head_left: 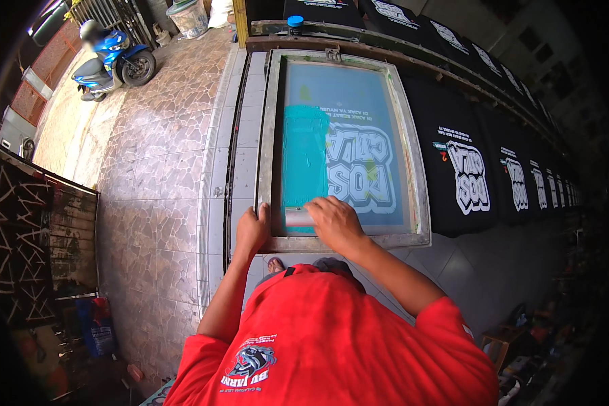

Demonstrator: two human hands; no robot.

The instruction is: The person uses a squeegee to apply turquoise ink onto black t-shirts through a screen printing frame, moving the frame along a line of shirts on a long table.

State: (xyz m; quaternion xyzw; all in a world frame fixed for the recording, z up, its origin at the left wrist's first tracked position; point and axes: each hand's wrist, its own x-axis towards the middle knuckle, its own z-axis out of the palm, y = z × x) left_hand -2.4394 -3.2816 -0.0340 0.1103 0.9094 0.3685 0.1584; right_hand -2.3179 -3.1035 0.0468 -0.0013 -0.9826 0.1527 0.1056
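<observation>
A screen printing frame (413,155) lies in front of me, its pale mesh (352,88) stretched inside the worn border. Through the mesh shows a white lettered design. A broad band of turquoise ink (306,155) covers the mesh's left part. My left hand (252,231) is closed around the frame's near left corner, thumb on the border. My right hand (336,223) grips a squeegee (299,219) at the near end of the ink band. The squeegee's right end is hidden under my fingers, and its blade edge cannot be made out.
Black printed shirts (460,155) lie in a long row to the right, with another row beyond a rail (453,74). A blue-lidded jar (295,24) stands past the frame's hinge clamp (333,55). Stone paving (155,169) and a parked blue scooter (115,61) are at left.
</observation>
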